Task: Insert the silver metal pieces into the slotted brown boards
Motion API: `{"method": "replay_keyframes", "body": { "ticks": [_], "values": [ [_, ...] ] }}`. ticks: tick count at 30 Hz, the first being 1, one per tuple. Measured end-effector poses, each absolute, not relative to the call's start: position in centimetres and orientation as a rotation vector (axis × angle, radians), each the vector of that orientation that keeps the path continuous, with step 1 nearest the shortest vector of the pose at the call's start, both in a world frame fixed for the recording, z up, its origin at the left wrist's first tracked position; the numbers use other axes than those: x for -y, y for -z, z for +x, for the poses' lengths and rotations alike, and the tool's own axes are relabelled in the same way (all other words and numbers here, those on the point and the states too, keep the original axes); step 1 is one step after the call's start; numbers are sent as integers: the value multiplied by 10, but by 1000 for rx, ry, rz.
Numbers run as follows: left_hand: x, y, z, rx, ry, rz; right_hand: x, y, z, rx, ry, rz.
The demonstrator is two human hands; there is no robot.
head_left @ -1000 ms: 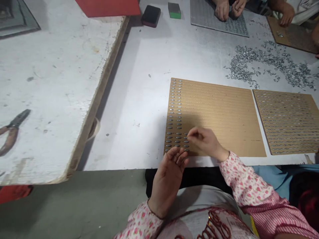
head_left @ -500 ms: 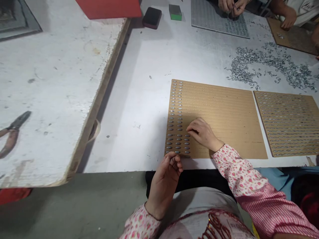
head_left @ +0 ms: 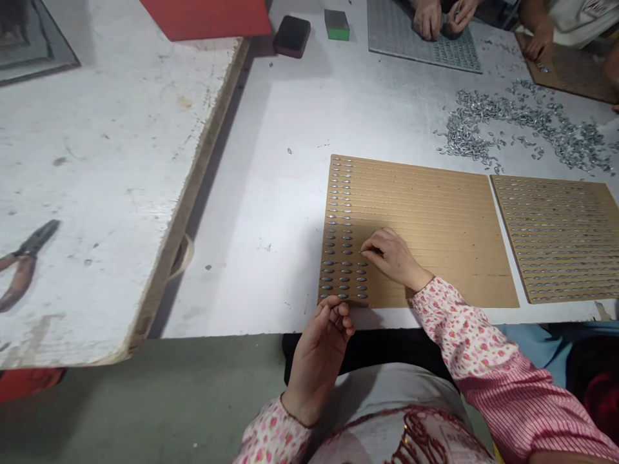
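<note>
A brown grooved board [head_left: 425, 238] lies flat before me, with small pointed-oval metal pieces [head_left: 345, 279] in columns along its left side. My right hand [head_left: 394, 258] is over the board, thumb and forefinger pinched on one such metal piece [head_left: 362, 252] at the third column, just above the pieces lower in it. At the board's front left corner is my left hand [head_left: 319, 351], palm turned up and fingers curled in toward the thumb. Whatever its fingers hold is hidden.
A second grooved board [head_left: 570, 245], filled with rows of pieces, adjoins on the right. Loose metal pieces [head_left: 476, 122] lie heaped behind. Other people's hands [head_left: 438, 19] work at a grey board [head_left: 401, 38]. Pliers [head_left: 29, 258] rest on the left table [head_left: 120, 161]; a dark pad [head_left: 291, 35] lies farther back.
My right hand has barely moved, and a piece now shows at its fingertips. My left hand stays put. The co-workers' hands at the back have shifted.
</note>
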State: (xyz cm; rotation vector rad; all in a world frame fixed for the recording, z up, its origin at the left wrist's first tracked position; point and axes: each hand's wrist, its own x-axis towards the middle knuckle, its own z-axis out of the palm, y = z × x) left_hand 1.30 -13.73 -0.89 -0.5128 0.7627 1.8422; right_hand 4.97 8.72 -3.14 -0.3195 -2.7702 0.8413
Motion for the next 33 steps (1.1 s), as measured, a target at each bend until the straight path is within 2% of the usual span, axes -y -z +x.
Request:
{"method": "replay_keyframes", "body": {
  "ticks": [11,18,22,27,30,33],
  "values": [
    [137,9,12,-815,-1841,-472,-83,28,44,2879,-745,-396],
    [136,3,10,-918,-1843,-395,-85,23,28,2901,-823,-529],
    [139,1,7,-1369,-1849,-82,-89,25,34,2803,-905,-495],
    [140,8,-8,-2032,-1640,584,-78,20,72,2607,-1131,-280],
    [137,15,-21,-2235,-1592,707,-62,20,95,2659,-1205,-3],
    [135,23,-31,-2293,-1578,684,-44,26,105,2735,-1071,1]
  ]
}}
